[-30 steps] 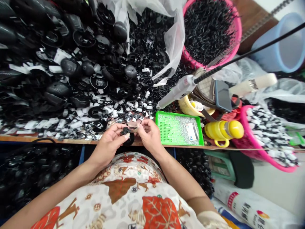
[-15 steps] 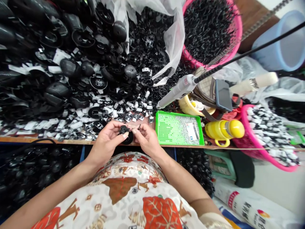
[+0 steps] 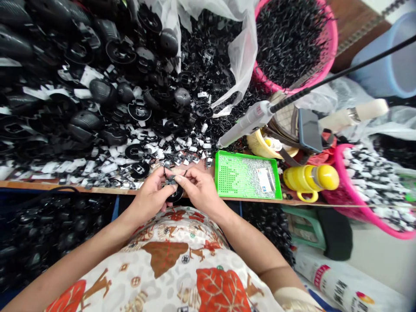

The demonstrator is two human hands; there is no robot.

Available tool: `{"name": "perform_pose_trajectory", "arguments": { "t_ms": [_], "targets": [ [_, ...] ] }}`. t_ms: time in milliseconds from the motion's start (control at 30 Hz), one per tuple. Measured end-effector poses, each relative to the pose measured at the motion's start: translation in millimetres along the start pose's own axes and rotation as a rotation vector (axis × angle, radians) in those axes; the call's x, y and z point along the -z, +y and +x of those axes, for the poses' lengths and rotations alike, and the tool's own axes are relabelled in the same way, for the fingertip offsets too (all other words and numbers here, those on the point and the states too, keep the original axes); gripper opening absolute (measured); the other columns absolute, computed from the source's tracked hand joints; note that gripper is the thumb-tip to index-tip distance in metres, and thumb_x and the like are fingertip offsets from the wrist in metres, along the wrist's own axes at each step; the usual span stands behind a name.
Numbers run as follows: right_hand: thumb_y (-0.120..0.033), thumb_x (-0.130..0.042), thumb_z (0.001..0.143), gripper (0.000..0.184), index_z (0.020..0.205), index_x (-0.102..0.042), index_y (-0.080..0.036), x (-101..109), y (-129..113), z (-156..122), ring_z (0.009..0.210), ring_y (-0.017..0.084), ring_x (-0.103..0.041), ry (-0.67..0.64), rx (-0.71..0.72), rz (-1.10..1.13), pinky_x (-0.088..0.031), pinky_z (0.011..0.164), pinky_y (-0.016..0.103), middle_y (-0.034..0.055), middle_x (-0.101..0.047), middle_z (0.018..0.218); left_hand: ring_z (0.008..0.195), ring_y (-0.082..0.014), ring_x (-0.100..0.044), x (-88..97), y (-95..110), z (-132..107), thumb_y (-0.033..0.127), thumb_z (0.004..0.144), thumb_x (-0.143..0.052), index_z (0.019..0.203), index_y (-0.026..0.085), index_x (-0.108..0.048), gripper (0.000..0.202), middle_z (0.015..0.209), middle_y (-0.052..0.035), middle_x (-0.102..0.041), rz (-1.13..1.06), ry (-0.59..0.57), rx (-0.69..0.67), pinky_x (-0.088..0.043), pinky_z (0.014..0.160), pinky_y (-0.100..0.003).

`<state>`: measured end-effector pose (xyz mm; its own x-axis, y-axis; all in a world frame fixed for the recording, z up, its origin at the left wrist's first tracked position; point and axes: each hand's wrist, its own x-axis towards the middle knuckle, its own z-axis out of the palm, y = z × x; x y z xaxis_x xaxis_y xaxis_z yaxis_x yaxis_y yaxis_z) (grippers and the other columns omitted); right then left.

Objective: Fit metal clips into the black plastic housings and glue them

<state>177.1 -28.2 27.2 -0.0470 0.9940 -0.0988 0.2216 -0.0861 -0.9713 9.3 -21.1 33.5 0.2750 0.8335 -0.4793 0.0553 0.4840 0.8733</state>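
Close to the bench's front edge, my left hand (image 3: 155,190) is closed around a round black plastic part (image 3: 176,195), thumb on top. My right hand (image 3: 198,187) meets it from the other side, thumb and forefinger pinched at the top of that part. A small dark piece shows by the right fingertips, too small to name. Loose white and black plastic pieces (image 3: 182,149) lie just beyond both hands. To the right of my right hand sits a green tray (image 3: 216,175) with many tiny metallic pieces in it.
A grey electric screwdriver (image 3: 245,123) hangs on a cord above the tray. Black housings (image 3: 86,123) are heaped at left. Pink baskets of parts (image 3: 334,39) stand at the back and right. A yellow bottle (image 3: 299,177) and a phone (image 3: 310,130) are at right.
My right fingers have shifted onto the top of the black part, and the part has tilted slightly in my left hand. The view has shifted a little to the left.
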Motion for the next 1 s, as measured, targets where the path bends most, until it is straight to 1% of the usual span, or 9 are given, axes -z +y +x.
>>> {"name": "perform_pose_trajectory", "arguments": {
  "t_ms": [100,200,333,433,533,700,833,900,1000],
  "targets": [
    [-0.045,-0.063,0.094,0.035,0.071,-0.052,-0.022,-3.2,0.9,-3.8,0.060,0.011,-0.043,0.033,0.055,-0.096,-0.036,0.055,0.024,-0.0042,-0.049,0.063,0.042,-0.0109,-0.059,2.4,-1.4,-0.1,0.033,0.083,-0.070,0.095,0.023,-0.054,0.023,0.074,0.0048,-0.058,-0.003,-0.056,-0.028,-0.045,0.034,-0.019],
    [-0.046,-0.061,0.094,0.037,0.069,-0.047,-0.023,-7.9,1.6,-7.9,0.059,0.011,-0.040,0.099,0.056,-0.113,-0.034,0.055,0.025,-0.0045,-0.045,0.063,0.054,-0.0126,-0.062,4.1,-5.5,-2.2,0.031,0.083,-0.072,0.098,0.023,-0.056,0.023,0.082,0.0022,-0.059,-0.032,-0.111,-0.095,-0.052,0.039,-0.021],
    [-0.047,-0.059,0.095,0.038,0.069,-0.044,-0.023,-11.9,0.7,-13.6,0.057,0.011,-0.036,0.089,0.021,-0.120,-0.031,0.053,0.025,-0.0056,-0.039,0.061,0.066,-0.0152,-0.059,4.1,-8.4,-8.2,0.027,0.078,-0.077,0.095,0.023,-0.062,0.023,0.085,-0.0008,-0.060,-0.095,-0.093,-0.140,-0.055,0.043,-0.021],
    [-0.046,-0.058,0.096,0.038,0.069,-0.044,-0.023,-11.3,-1.6,-16.2,0.058,0.011,-0.035,0.054,0.034,-0.136,-0.030,0.053,0.025,-0.0053,-0.039,0.061,0.071,-0.0199,-0.059,4.2,-6.6,-13.4,0.037,0.081,-0.073,0.094,0.023,-0.067,0.020,0.086,-0.0040,-0.062,-0.161,-0.083,-0.109,-0.056,0.044,-0.026],
    [-0.046,-0.059,0.095,0.038,0.069,-0.044,-0.023,-11.6,-2.1,-17.5,0.058,0.011,-0.035,0.013,0.030,-0.127,-0.030,0.054,0.024,-0.0054,-0.038,0.062,0.064,-0.0199,-0.058,5.8,-6.6,-15.9,0.043,0.081,-0.071,0.089,0.022,-0.069,0.023,0.079,-0.0042,-0.061,-0.146,-0.011,-0.089,-0.051,0.038,-0.026],
    [-0.046,-0.061,0.094,0.039,0.068,-0.045,-0.022,-15.6,8.6,-14.5,0.057,0.010,-0.035,-0.062,-0.040,-0.078,-0.029,0.054,0.024,-0.0066,-0.040,0.061,0.039,-0.0138,-0.051,12.7,-17.5,-12.4,0.039,0.081,-0.069,0.083,0.023,-0.065,0.017,0.061,0.0012,-0.055,-0.043,0.053,-0.041,-0.032,0.028,-0.022],
    [-0.052,-0.063,0.094,0.037,0.074,-0.056,-0.021,-8.7,13.9,4.4,0.057,0.010,-0.043,-0.190,-0.081,-0.066,-0.035,0.054,0.023,-0.0053,-0.052,0.062,0.042,-0.0180,-0.058,24.1,-21.6,-10.7,0.038,0.084,-0.063,0.098,0.024,-0.063,0.020,0.063,0.0020,-0.060,-0.024,0.103,-0.018,-0.040,0.031,-0.025],
    [-0.048,-0.061,0.096,0.029,0.086,-0.065,-0.021,-4.8,9.3,19.6,0.065,0.012,-0.052,-0.112,0.015,-0.184,-0.042,0.061,0.025,-0.0018,-0.061,0.072,0.048,-0.0197,-0.064,30.3,-19.2,-11.9,0.038,0.085,-0.062,0.108,0.023,-0.061,0.028,0.070,0.0008,-0.065,-0.047,0.146,-0.029,-0.047,0.035,-0.027],
    [-0.037,-0.060,0.099,0.019,0.105,-0.069,-0.022,-8.2,-3.5,43.5,0.084,0.017,-0.062,0.019,0.161,-0.550,-0.049,0.079,0.030,0.0049,-0.068,0.097,0.051,-0.0190,-0.065,34.1,-14.8,-14.4,0.043,0.085,-0.063,0.107,0.022,-0.060,0.031,0.075,0.0001,-0.066,-0.076,0.135,-0.017,-0.049,0.037,-0.026]
  ]
}}
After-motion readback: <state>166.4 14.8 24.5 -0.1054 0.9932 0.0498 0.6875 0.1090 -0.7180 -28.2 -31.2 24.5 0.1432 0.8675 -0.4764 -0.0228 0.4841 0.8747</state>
